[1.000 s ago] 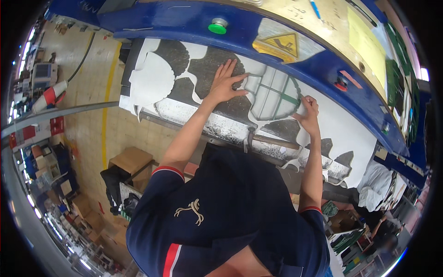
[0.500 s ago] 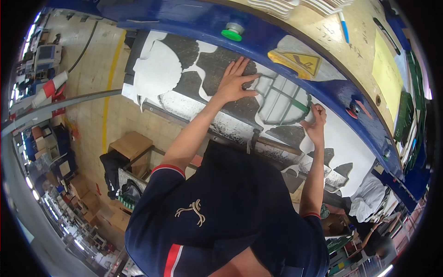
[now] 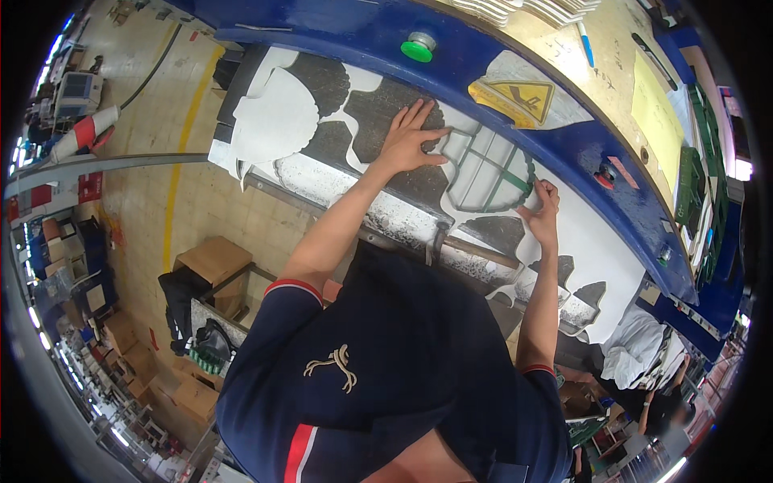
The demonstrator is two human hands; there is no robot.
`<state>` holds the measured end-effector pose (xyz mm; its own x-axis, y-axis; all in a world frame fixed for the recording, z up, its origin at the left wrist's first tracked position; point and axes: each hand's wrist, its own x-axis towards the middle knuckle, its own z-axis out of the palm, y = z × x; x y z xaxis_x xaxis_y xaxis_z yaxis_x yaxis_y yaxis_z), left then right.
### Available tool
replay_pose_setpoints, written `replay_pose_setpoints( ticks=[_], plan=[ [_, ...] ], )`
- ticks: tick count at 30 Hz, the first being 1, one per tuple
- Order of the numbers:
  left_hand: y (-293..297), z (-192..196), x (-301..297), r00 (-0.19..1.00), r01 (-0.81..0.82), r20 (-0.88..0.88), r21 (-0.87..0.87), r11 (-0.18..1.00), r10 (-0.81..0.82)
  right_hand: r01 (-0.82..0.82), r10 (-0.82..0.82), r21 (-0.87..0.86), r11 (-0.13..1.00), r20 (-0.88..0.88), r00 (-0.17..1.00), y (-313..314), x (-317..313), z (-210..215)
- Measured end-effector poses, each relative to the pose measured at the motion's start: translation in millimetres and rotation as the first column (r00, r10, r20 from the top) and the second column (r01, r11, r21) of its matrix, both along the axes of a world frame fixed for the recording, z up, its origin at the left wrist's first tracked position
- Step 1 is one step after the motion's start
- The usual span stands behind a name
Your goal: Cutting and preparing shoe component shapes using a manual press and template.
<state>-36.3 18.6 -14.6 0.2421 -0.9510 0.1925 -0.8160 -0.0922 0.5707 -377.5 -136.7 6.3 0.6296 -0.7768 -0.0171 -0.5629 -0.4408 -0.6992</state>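
A green-edged metal cutting die point(image 3: 501, 179) with crossbars lies on a white sheet point(image 3: 592, 233) full of cut-out gaps. My left hand point(image 3: 407, 145) is spread flat over the dark cutting board point(image 3: 374, 121). Its thumb and index finger point toward the die's left edge. At the opposite edge of the die, my right hand point(image 3: 541, 213) has bent fingers and a thumb gripping its rim. A rounded white piece point(image 3: 275, 117) with a scalloped edge lies at the left of the board.
A blue machine beam point(image 3: 346, 36) crosses just beyond my hands, carrying a green button point(image 3: 418, 47) and a yellow warning sign point(image 3: 523, 101). A wooden shelf point(image 3: 616, 97) holds white pieces and a blue pen point(image 3: 585, 46). Cardboard boxes point(image 3: 213, 262) stand at lower left.
The whole view has shifted slightly. Both hands keep about the same place around the cutting die, which lies as before.
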Motion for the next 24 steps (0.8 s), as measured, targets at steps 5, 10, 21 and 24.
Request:
replay_pose_setpoints(
  ticks=[5, 10, 21, 24],
  plan=[
    [0.4, 0.5, -1.4, 1.0, -0.008, 0.001, -0.014, 1.0, 0.008, -0.01, 0.01, -0.049, 0.999, -0.002, 1.0, -0.3, -0.3, -1.4],
    [0.3, -0.5, -1.4, 1.0, 0.003, -0.005, -0.015, 1.0, -0.003, -0.024, 0.025, -0.075, 0.997, 0.007, 1.0, -1.9, -1.9, -2.6],
    [1.3, -0.5, -1.6, 1.0, 0.002, -0.002, 0.002, 1.0, -0.002, -0.033, 0.031, -0.062, 0.998, -0.037, 0.999, -0.6, 0.6, 1.9],
    [0.2, -0.3, -2.3, 1.0, 0.003, 0.008, -0.002, 1.0, -0.003, -0.039, 0.039, -0.07, 0.997, -0.008, 0.999, -1.3, -2.6, -1.5]
  ],
)
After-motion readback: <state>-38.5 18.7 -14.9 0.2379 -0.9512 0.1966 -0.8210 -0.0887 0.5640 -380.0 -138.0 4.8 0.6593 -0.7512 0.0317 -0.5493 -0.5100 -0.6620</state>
